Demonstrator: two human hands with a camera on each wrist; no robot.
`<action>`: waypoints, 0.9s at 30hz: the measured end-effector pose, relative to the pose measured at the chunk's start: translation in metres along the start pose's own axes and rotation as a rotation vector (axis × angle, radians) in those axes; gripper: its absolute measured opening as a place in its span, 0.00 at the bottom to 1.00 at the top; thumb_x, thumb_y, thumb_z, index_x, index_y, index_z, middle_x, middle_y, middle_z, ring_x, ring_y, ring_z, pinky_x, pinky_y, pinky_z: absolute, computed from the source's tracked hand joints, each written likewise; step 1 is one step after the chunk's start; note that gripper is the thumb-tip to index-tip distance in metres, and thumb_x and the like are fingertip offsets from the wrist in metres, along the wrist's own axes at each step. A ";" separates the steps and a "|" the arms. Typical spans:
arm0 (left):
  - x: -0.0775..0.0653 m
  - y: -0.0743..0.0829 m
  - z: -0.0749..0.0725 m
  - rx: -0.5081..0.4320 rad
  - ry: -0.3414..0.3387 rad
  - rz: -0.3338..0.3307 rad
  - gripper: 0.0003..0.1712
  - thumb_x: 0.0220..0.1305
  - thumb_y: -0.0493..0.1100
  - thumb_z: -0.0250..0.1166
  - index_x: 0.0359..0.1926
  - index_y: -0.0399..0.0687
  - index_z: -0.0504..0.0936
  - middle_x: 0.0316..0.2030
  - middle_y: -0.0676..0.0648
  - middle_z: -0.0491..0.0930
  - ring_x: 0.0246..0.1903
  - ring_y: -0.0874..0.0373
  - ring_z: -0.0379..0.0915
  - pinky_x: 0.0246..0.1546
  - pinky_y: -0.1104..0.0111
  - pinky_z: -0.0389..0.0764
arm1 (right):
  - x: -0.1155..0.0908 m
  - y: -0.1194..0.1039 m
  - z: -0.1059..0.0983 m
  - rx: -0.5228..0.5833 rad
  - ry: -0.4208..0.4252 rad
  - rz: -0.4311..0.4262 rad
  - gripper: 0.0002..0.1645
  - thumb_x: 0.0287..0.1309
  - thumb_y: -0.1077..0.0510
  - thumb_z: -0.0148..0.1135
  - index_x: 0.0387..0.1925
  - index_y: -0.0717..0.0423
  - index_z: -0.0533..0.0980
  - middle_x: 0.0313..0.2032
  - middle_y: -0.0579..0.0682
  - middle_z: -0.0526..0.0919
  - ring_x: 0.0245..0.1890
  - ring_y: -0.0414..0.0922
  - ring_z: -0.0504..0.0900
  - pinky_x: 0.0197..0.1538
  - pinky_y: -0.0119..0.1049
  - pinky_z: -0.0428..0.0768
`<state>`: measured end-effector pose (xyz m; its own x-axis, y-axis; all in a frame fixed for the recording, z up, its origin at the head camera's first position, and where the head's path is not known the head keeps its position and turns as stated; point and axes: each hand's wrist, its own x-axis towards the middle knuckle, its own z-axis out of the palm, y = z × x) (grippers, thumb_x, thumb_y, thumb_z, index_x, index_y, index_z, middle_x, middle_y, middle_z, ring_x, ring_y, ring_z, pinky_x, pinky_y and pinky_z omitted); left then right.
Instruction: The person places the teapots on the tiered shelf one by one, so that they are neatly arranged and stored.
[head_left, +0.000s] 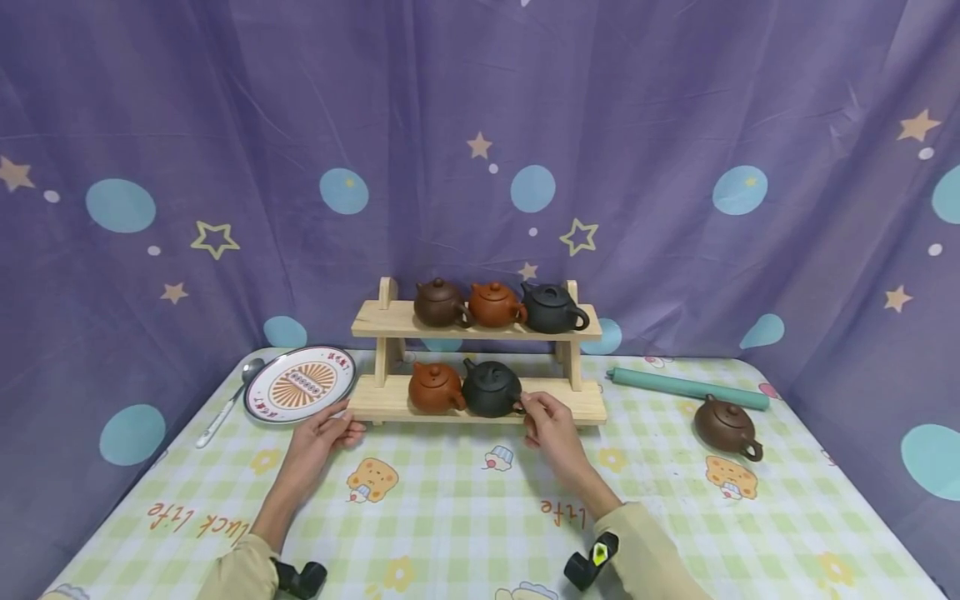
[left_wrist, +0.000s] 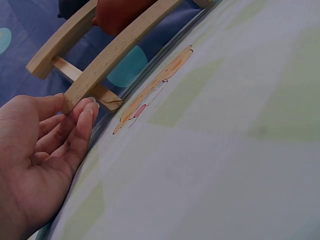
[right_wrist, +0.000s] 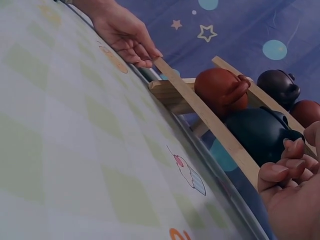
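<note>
A two-tier wooden stand (head_left: 386, 404) is at the far side of the table. My left hand (head_left: 318, 437) pinches the left front corner of its lower board, thumb on top and fingers beneath in the left wrist view. On that board sit a reddish-brown teapot (head_left: 433, 392) and, just right of it, a black teapot (head_left: 491, 390). My right hand (head_left: 553, 429) pinches the black teapot's handle, partly hiding it. The upper board carries a dark brown teapot (head_left: 437, 304), another reddish-brown teapot (head_left: 491, 307) and another black teapot (head_left: 550, 310), their handles to the right.
Left of the stand lie a patterned plate (head_left: 262, 400) and a spoon (head_left: 217, 423). To the right, a green rolled-up length (head_left: 682, 387) lies behind another dark brown teapot (head_left: 723, 425). A checked cloth (head_left: 450, 517) covers the table; a purple curtain (head_left: 450, 75) hangs behind.
</note>
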<state>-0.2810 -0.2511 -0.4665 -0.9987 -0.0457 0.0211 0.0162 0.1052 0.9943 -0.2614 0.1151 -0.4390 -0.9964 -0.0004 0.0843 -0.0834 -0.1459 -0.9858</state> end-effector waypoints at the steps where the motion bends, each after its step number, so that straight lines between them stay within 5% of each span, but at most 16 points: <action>1: 0.000 0.000 0.000 -0.002 -0.001 0.001 0.30 0.82 0.40 0.53 0.76 0.29 0.59 0.43 0.45 0.87 0.38 0.66 0.83 0.46 0.74 0.85 | 0.000 0.000 -0.001 -0.003 0.000 -0.002 0.17 0.79 0.57 0.52 0.44 0.71 0.76 0.19 0.47 0.67 0.18 0.39 0.60 0.22 0.27 0.63; 27: 0.001 -0.001 -0.001 -0.016 -0.007 0.001 0.30 0.82 0.39 0.53 0.76 0.28 0.59 0.45 0.41 0.86 0.39 0.65 0.83 0.47 0.73 0.85 | -0.003 -0.002 -0.040 -0.060 0.078 0.000 0.16 0.79 0.60 0.50 0.46 0.72 0.76 0.20 0.48 0.67 0.17 0.38 0.60 0.20 0.27 0.62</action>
<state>-0.2818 -0.2518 -0.4671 -0.9990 -0.0384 0.0217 0.0182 0.0897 0.9958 -0.2585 0.1548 -0.4433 -0.9941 0.0774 0.0755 -0.0821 -0.0862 -0.9929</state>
